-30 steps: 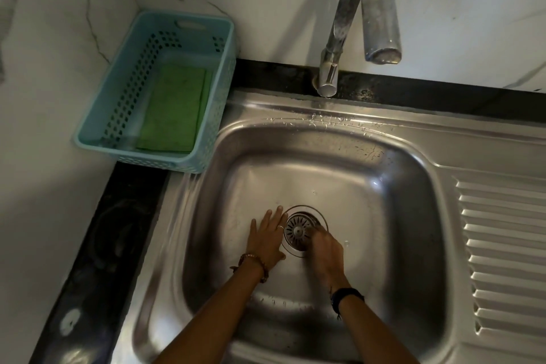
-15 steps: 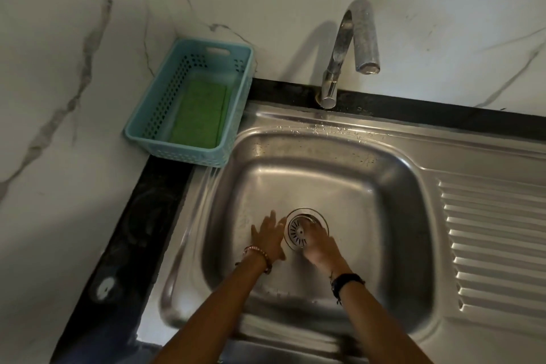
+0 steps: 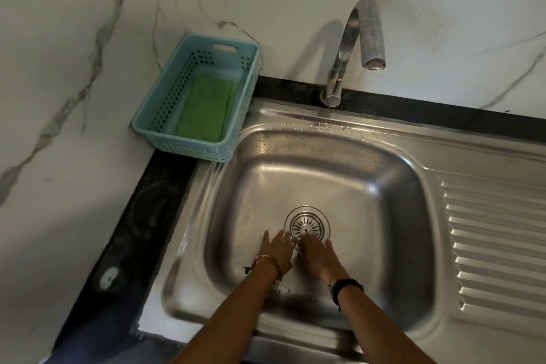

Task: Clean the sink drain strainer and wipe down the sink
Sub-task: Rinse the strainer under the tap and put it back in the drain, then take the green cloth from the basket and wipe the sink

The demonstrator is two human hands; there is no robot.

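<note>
A round metal drain strainer (image 3: 306,225) sits in the drain at the bottom of the steel sink (image 3: 384,186). Both hands lie flat on the basin floor just in front of it. My left hand (image 3: 277,251) has its fingers spread, the tips near the strainer's left rim. My right hand (image 3: 319,257) touches the strainer's near edge with its fingertips; I see nothing held in either hand. A green scrub pad (image 3: 206,106) lies in the blue basket.
The blue perforated basket (image 3: 153,115) stands on the black counter at the sink's back-left corner. A steel faucet (image 3: 363,35) arches over the back rim, with no water running. A ribbed drainboard (image 3: 496,245) is on the right. Marble walls rise behind and to the left.
My right hand has drawn back off the strainer, which now shows almost fully. The view has pulled up and back, so more wall and counter appear.
</note>
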